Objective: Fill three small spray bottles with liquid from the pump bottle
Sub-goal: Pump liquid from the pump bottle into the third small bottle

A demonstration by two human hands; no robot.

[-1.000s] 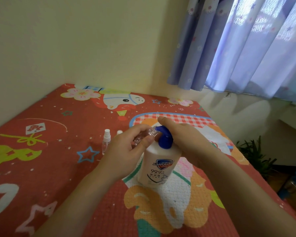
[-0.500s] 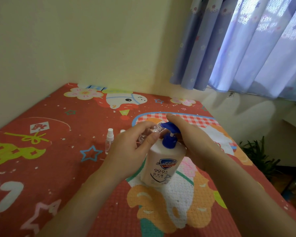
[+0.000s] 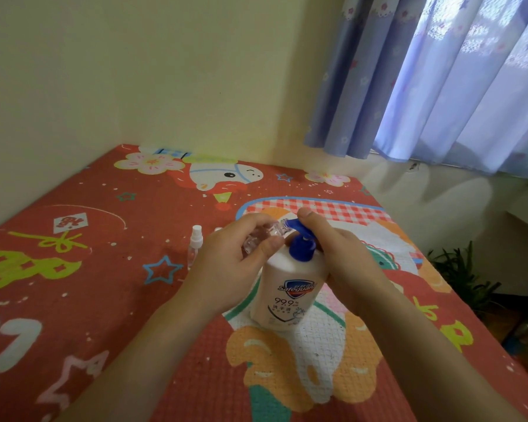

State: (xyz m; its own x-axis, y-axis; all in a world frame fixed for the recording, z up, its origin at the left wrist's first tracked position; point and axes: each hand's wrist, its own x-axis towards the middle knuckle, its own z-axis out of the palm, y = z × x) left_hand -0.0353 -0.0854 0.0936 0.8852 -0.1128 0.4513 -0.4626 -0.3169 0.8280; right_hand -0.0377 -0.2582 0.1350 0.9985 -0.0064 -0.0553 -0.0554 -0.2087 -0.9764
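A white pump bottle (image 3: pixel 284 292) with a blue pump head (image 3: pixel 301 243) stands on the red patterned mat. My left hand (image 3: pixel 235 269) grips a small clear spray bottle (image 3: pixel 264 237) without its cap, tilted, its open neck against the blue nozzle. My right hand (image 3: pixel 342 257) lies over the pump head, fingers on top of it. A second small spray bottle (image 3: pixel 194 248) with a white cap stands upright to the left, behind my left hand. Another white cap (image 3: pixel 218 229) peeks out just behind my left hand.
The mat (image 3: pixel 104 284) covers a surface that meets a yellow wall at the back and left. Blue curtains (image 3: pixel 439 86) hang at the upper right. A green plant (image 3: pixel 461 275) sits beyond the mat's right edge.
The pump head has risen from its pressed-down position. My right hand lifted with it. My left hand still holds the small bottle at the nozzle.
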